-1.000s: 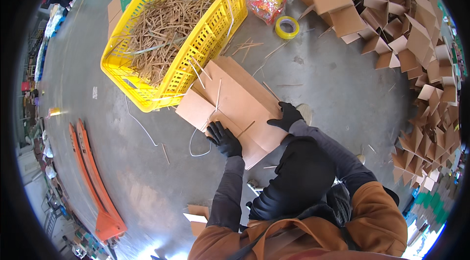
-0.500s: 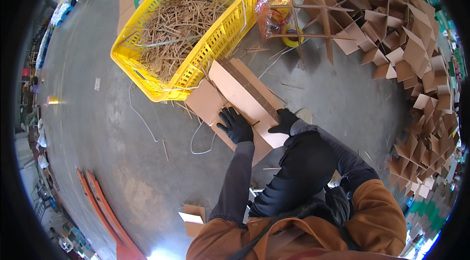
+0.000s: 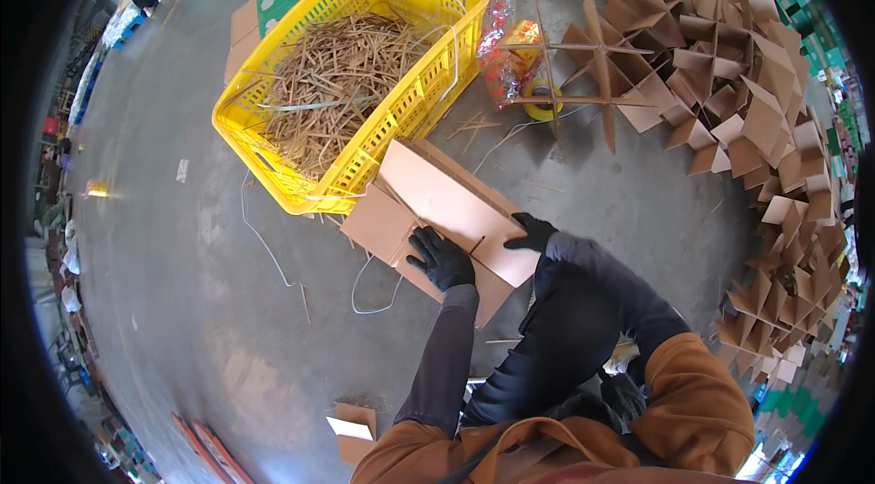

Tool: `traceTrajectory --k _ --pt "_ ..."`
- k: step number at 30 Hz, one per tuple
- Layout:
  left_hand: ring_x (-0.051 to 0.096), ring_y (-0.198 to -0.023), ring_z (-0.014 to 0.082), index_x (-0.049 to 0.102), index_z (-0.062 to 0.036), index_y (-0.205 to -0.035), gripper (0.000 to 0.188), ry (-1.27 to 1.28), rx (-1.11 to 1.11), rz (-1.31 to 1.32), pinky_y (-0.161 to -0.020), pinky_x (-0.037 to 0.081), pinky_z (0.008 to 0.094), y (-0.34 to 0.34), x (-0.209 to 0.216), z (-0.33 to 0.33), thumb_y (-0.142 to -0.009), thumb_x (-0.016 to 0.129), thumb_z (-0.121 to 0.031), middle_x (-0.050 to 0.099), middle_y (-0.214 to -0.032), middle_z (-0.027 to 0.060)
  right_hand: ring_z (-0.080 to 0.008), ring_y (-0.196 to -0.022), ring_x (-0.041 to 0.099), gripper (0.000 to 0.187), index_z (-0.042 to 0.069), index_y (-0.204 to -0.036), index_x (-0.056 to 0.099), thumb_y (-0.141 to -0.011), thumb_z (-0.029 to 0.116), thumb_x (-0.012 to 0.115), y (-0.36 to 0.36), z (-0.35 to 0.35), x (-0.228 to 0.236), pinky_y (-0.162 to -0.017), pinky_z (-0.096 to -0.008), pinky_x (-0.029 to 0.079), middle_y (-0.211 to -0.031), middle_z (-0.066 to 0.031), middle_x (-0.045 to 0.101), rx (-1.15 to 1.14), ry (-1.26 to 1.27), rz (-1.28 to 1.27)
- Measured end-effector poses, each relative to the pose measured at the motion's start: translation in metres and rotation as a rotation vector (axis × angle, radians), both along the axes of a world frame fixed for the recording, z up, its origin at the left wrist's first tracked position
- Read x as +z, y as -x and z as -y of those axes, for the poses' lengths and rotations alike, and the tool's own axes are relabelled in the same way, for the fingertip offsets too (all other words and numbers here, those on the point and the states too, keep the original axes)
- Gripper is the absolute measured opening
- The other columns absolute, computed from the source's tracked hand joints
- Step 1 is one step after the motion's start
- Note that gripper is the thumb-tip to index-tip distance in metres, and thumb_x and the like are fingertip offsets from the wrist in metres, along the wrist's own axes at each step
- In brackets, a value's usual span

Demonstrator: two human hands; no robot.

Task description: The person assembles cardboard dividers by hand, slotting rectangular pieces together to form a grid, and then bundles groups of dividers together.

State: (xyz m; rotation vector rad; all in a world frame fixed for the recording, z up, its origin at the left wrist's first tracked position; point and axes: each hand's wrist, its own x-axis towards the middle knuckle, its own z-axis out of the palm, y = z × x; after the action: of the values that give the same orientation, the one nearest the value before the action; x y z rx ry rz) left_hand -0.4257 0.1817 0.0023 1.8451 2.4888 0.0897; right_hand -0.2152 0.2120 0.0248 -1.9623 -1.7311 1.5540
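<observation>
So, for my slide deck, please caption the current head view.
Black-gloved hands on slotted cardboard sheets beside a yellow crate of brown strips, interlocked cardboard dividers heaped at right.

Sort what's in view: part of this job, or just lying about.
Seemingly in the job:
cardboard sheets, touched by left hand and right hand
perhaps slotted dividers
perhaps yellow crate of strips

Seemingly just lying about:
tape roll
orange forks
cardboard piece

The hands [image 3: 442, 261] [image 3: 533, 232] hide parts of the cardboard sheets [image 3: 447, 197].
</observation>
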Motion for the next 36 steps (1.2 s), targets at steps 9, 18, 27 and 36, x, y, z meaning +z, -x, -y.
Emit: traceTrajectory --k 9,18,27,36 --pt "0.011 -0.139 0.0297 0.015 0.0011 -0.141 0.067 -0.159 -0.032 0.141 -0.107 0.007 0.0576 0.01 0.002 0.015 -0.087 0.044 -0.024 0.018 -0.147 0.0177 -0.0391 -0.13 0.028 0.101 -0.008 -0.137 0.02 -0.074 0.06 0.059 0.006 0.078 -0.024 -0.106 -0.0439 0.025 -0.139 -0.029 0.027 0.368 -0.332 0.108" --pt "0.017 -0.137 0.0336 0.031 0.008 -0.133 0.052 -0.115 -0.072 0.02 -0.108 0.007 0.0542 0.001 -0.009 0.012 -0.086 0.038 -0.012 0.027 -0.142 0.0228 -0.0322 -0.108 0.054 0.091 0.0 -0.125 0.047 -0.057 0.053 0.076 -0.026 0.017 -0.001 -0.091 -0.0371 0.043 -0.116 -0.0212 0.056 0.023 -0.019 -0.055" --pt "0.009 -0.138 0.0318 0.018 0.008 -0.138 0.057 -0.014 -0.053 0.027 -0.11 0.004 0.0514 -0.015 0.003 -0.002 -0.087 0.034 -0.013 0.018 -0.146 0.0202 -0.0358 -0.108 0.054 0.1 -0.002 -0.128 0.041 -0.055 0.058 0.075 -0.037 0.012 0.007 -0.093 -0.0371 0.042 -0.118 -0.0243 0.053 0.056 -0.075 -0.1" --pt "0.011 -0.138 0.0334 0.019 0.0085 -0.138 0.058 -0.075 -0.072 0.101 -0.11 0.007 0.0511 -0.011 -0.005 0.008 -0.087 0.037 -0.012 0.02 -0.145 0.0214 -0.0356 -0.111 0.051 0.108 0.002 -0.13 0.039 -0.048 0.061 0.076 -0.029 0.011 0.011 -0.094 -0.0388 0.041 -0.121 -0.0225 0.052 0.195 -0.077 0.072"
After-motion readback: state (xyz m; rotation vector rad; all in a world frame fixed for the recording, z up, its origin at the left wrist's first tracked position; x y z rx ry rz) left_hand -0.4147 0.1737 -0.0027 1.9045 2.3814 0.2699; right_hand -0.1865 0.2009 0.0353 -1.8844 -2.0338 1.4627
